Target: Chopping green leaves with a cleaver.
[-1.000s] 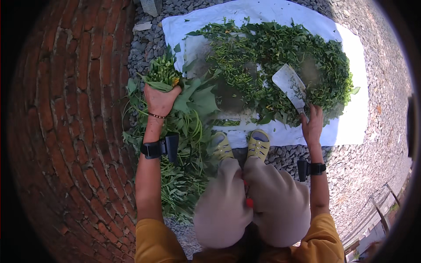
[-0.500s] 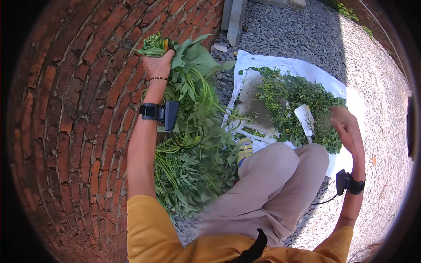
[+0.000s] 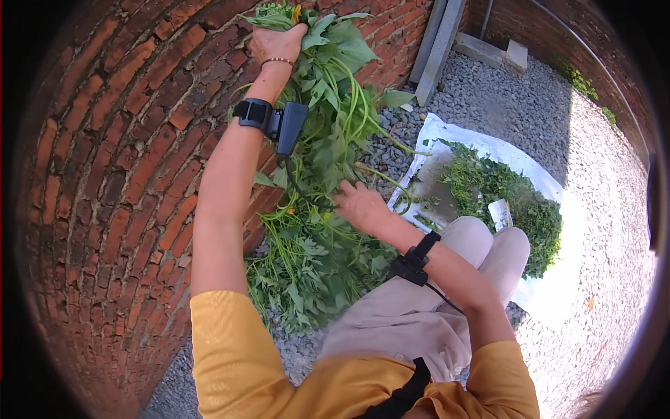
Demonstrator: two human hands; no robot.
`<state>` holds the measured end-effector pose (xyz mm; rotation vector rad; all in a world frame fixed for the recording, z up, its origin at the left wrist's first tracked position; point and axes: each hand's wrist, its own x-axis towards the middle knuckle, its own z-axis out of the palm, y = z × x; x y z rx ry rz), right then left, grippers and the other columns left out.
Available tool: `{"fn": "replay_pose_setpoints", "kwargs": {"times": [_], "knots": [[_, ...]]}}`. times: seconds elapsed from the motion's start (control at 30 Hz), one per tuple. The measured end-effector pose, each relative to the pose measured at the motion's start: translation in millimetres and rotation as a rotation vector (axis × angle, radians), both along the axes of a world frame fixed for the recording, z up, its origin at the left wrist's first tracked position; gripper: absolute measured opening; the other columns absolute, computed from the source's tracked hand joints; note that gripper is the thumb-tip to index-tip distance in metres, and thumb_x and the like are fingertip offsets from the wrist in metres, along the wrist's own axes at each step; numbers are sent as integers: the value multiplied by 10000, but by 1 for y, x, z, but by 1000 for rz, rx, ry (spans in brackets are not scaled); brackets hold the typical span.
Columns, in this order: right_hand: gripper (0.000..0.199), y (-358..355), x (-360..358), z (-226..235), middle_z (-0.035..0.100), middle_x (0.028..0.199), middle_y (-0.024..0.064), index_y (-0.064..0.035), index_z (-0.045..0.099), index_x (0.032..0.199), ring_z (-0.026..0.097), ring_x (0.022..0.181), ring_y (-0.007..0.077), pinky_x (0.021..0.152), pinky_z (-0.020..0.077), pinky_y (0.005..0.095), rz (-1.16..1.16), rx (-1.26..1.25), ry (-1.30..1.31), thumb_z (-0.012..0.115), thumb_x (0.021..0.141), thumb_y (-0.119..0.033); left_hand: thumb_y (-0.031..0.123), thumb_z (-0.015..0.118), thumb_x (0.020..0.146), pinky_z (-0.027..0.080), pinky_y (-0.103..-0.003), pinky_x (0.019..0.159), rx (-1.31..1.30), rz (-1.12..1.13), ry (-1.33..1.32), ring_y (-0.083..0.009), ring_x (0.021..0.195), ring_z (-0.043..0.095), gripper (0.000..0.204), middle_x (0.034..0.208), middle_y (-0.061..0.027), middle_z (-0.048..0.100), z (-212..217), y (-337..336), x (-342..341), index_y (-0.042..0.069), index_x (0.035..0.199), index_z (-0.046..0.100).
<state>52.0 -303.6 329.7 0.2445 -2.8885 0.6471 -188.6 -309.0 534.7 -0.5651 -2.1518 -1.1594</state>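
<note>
Leaving the knife (image 3: pixel 500 215) idle, your right hand (image 3: pixel 363 208) now meets the greens (image 3: pixel 326 94), fingers half-curled, grip unclear; your left hand (image 3: pixel 277 43) stays clenched around their upper end.

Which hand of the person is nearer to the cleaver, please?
Right. The right hand is left of the cleaver, at the hanging stems, not touching it. The left hand is farther, higher in the picture, gripping the bunch of greens.
</note>
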Motion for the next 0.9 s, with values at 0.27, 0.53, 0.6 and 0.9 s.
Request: {"fn": "replay_pose_setpoints", "kwargs": {"times": [0.27,0.53,0.6,0.9], "knots": [[259,-165,88,46,559,897,142,27,582,924,586,769,279,680,485,366,768,-1290,-510,503,904,-219,393,775,521,496,-439,770,-77,72,189,-358,840,644,500,870,-186,677,-14,-32,-33,6,820,676],[265,-137,79,7,589,998,214,33,576,1051,592,929,372,816,465,457,416,-769,-502,470,886,-146,196,769,619,497,-323,704,7,-238,124,-188,750,633,328,840,-78,672,-27,-67,-22,-15,848,666],[273,-89,78,-1,586,989,188,-1,591,1030,586,913,376,787,468,452,-3,-438,-436,537,848,-199,117,753,650,492,-303,692,102,-397,140,-146,742,610,269,859,-42,659,-19,-81,-21,-11,868,662],[1038,20,62,-6,387,1288,308,33,279,1371,463,1166,423,929,442,414,-414,-283,-308,790,615,-460,61,742,698,487,-266,676,370,-622,7,-113,738,593,270,884,-28,636,39,-118,-9,-9,938,641]]}}
